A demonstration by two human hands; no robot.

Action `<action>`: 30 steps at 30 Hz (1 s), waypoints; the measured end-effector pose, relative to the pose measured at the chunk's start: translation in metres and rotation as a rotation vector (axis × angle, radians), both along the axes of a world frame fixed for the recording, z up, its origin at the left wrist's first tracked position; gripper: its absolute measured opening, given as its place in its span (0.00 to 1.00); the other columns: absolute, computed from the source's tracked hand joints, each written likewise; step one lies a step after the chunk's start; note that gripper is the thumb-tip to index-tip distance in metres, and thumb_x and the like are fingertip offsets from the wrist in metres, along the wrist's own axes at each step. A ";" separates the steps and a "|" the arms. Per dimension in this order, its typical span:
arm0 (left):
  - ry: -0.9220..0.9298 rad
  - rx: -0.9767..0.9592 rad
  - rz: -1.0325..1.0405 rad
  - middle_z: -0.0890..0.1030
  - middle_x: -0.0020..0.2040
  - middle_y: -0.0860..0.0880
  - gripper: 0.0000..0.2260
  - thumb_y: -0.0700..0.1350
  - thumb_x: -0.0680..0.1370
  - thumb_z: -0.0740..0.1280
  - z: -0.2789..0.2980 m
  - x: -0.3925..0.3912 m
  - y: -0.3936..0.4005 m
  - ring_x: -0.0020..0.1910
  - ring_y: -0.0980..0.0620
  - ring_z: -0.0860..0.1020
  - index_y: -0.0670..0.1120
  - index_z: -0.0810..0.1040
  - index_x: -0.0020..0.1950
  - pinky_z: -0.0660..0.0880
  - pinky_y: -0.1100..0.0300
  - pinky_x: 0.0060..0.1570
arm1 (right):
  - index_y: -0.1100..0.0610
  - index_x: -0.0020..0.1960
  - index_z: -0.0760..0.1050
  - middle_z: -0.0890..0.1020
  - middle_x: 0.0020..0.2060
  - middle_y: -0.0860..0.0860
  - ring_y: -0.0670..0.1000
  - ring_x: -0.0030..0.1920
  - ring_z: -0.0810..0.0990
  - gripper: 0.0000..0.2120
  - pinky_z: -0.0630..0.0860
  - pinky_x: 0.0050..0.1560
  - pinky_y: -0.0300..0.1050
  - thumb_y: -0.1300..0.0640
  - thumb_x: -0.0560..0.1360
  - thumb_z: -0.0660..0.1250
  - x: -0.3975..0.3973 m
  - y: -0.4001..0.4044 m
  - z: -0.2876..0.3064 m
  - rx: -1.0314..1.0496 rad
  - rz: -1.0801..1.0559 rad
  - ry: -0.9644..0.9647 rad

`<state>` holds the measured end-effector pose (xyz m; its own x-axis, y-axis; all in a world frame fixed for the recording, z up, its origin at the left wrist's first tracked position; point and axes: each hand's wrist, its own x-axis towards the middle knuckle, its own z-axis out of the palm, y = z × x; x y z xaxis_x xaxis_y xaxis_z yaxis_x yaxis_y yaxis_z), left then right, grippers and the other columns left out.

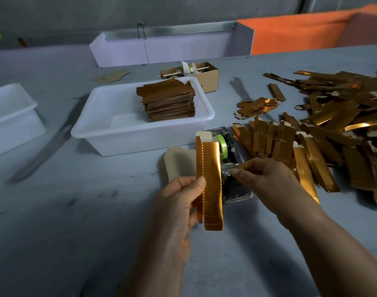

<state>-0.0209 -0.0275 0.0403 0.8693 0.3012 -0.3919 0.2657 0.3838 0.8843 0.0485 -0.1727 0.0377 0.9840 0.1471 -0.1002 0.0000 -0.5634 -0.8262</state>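
Observation:
My left hand (179, 202) grips a long folded gold foil carton (211, 185) upright by its left edge, thumb on the front. Just right of it, my right hand (266, 181) pinches a piece of clear tape (230, 168) pulled from the tape dispenser (228, 151), which holds a green roll and stands on the table behind the carton. A small stack of flat carton blanks (179, 166), plain side up, lies on the table behind my left hand.
A white tub (93, 133) holds a stack of flat gold blanks (168, 101). Several folded gold cartons (333, 125) are heaped at the right. Another white tub (9, 116) stands at the left, a cardboard box (209, 80) and a white bin (123, 54) behind.

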 end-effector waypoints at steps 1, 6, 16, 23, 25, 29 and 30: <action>-0.003 -0.026 0.000 0.80 0.40 0.43 0.05 0.40 0.76 0.67 0.001 0.000 0.000 0.27 0.58 0.74 0.40 0.80 0.48 0.65 0.71 0.19 | 0.47 0.40 0.74 0.79 0.38 0.45 0.42 0.39 0.76 0.05 0.67 0.32 0.33 0.49 0.74 0.67 0.001 0.001 0.000 -0.014 -0.001 -0.002; -0.053 -0.215 -0.031 0.84 0.47 0.35 0.06 0.37 0.78 0.63 0.008 -0.001 -0.004 0.31 0.53 0.83 0.37 0.76 0.53 0.67 0.71 0.18 | 0.51 0.39 0.76 0.80 0.37 0.48 0.43 0.39 0.76 0.06 0.66 0.32 0.35 0.52 0.74 0.67 0.002 0.001 0.000 0.088 -0.045 0.070; -0.051 -0.124 -0.051 0.85 0.44 0.38 0.03 0.38 0.79 0.64 -0.002 0.011 -0.023 0.37 0.50 0.85 0.41 0.75 0.45 0.66 0.71 0.18 | 0.55 0.43 0.80 0.84 0.34 0.46 0.44 0.40 0.81 0.06 0.72 0.39 0.36 0.56 0.75 0.65 -0.003 0.000 -0.001 0.576 -0.179 0.271; -0.082 -0.088 -0.068 0.85 0.45 0.39 0.03 0.40 0.79 0.64 -0.012 0.009 -0.018 0.41 0.47 0.85 0.41 0.76 0.46 0.67 0.71 0.20 | 0.53 0.38 0.77 0.73 0.63 0.46 0.49 0.64 0.68 0.06 0.68 0.58 0.46 0.55 0.74 0.67 -0.018 -0.005 -0.012 0.173 -0.221 -0.006; -0.130 -0.101 -0.074 0.85 0.45 0.38 0.04 0.39 0.79 0.64 -0.010 0.010 -0.019 0.40 0.48 0.85 0.41 0.76 0.46 0.67 0.72 0.19 | 0.54 0.39 0.78 0.71 0.65 0.46 0.43 0.59 0.66 0.05 0.64 0.47 0.31 0.55 0.74 0.67 -0.021 -0.004 -0.014 0.092 -0.217 -0.060; -0.160 -0.035 -0.086 0.82 0.48 0.32 0.03 0.39 0.78 0.65 -0.010 0.016 -0.022 0.41 0.45 0.80 0.39 0.77 0.48 0.67 0.72 0.21 | 0.52 0.38 0.76 0.70 0.64 0.45 0.37 0.48 0.67 0.05 0.60 0.38 0.26 0.55 0.72 0.69 -0.023 0.000 -0.019 0.035 -0.205 -0.148; -0.157 -0.025 -0.095 0.81 0.47 0.33 0.04 0.39 0.78 0.66 -0.011 0.017 -0.022 0.37 0.49 0.79 0.39 0.77 0.48 0.68 0.72 0.21 | 0.51 0.37 0.76 0.70 0.64 0.45 0.36 0.46 0.68 0.06 0.61 0.39 0.26 0.55 0.72 0.69 -0.024 0.001 -0.021 0.039 -0.203 -0.164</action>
